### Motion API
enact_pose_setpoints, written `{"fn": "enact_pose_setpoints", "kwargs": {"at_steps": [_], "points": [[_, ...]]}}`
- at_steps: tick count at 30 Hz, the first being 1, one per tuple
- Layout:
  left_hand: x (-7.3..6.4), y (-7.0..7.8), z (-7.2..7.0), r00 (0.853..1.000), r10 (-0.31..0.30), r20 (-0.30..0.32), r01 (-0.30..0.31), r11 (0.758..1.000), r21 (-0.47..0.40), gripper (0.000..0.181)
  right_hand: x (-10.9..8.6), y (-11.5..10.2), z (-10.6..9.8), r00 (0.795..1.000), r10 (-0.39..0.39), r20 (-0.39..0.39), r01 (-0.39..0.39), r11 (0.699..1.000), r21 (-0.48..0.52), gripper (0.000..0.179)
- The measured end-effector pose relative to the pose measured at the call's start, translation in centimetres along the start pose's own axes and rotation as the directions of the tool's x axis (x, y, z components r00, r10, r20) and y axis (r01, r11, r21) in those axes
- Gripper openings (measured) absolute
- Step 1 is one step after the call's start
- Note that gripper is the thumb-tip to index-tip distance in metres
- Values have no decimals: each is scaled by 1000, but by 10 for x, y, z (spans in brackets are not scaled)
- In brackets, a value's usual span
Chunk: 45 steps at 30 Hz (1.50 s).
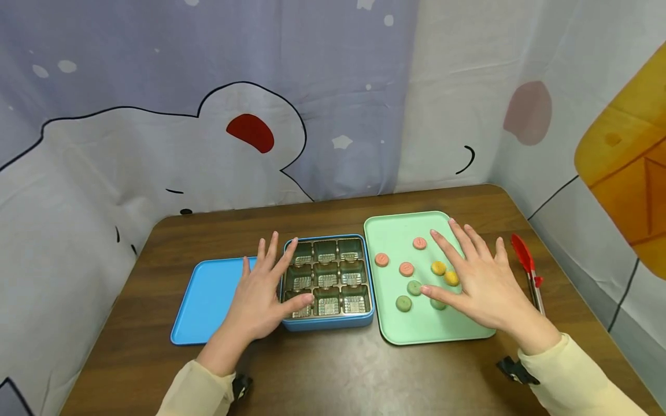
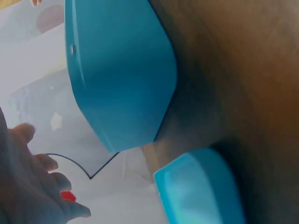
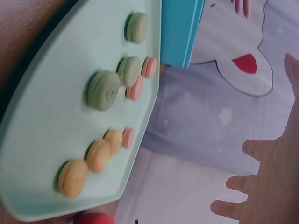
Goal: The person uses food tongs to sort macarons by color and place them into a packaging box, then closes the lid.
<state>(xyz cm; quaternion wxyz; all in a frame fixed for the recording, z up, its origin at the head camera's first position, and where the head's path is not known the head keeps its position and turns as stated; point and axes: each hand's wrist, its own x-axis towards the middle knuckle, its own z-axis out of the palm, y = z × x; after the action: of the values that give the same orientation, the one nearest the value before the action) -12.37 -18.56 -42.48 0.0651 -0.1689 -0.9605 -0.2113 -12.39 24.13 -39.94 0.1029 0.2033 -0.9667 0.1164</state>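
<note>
My left hand [image 1: 260, 297], fingers spread, hovers over the gap between a blue lid [image 1: 208, 294] and a blue box [image 1: 328, 325]. A divided plastic insert [image 1: 326, 276] with several square compartments lines that box. Above the right side of a mint green tray [image 1: 406, 332], my right hand [image 1: 481, 283] is spread too and holds nothing. Pink macarons [image 1: 406, 268], green macarons [image 1: 403, 303] and yellow macarons [image 3: 73, 178] lie on the tray. In the head view the right hand hides part of the yellow and green ones.
Red-tipped tongs [image 1: 525, 260] lie right of the tray near the table's edge. The brown wooden table [image 1: 333, 375] backs onto a printed cloth curtain [image 1: 354, 115], with another cloth side at the right.
</note>
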Motion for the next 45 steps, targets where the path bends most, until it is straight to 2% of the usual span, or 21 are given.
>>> {"fn": "enact_pose_setpoints", "kwargs": {"at_steps": [3,5,9,13,18,22,30,35,39,45], "points": [[-3,-2,4,999,-25,-23,22,992,-126,98,-7,8,-3,999,34,-13,-34,999,18,102],[-4,-3,8,998,-45,-38,36,974,-223,94,-11,13,-5,998,60,-27,-59,998,35,102],[-7,-3,20,994,-81,-75,45,916,-399,82,-21,25,-5,991,123,-47,-121,991,58,104],[-9,-1,31,985,-146,-87,82,858,-507,72,-32,37,-3,976,213,-54,-208,975,77,108],[-10,0,39,962,-267,-51,192,800,-568,69,-46,49,2,934,354,-50,-345,929,134,112],[-9,-3,45,942,-333,-39,239,749,-618,67,-56,60,8,900,433,-40,-424,894,142,116],[-6,-8,53,915,-403,-8,290,670,-684,60,-71,80,21,849,528,11,-525,842,125,125],[-5,-9,55,901,-434,15,311,619,-722,56,-78,86,29,831,555,30,-553,821,143,127],[-5,-8,57,892,-451,14,320,609,-726,54,-84,89,33,829,558,24,-556,822,122,120],[-7,-9,58,886,-465,3,322,610,-724,49,-89,93,35,843,536,53,-539,839,80,83]]}}
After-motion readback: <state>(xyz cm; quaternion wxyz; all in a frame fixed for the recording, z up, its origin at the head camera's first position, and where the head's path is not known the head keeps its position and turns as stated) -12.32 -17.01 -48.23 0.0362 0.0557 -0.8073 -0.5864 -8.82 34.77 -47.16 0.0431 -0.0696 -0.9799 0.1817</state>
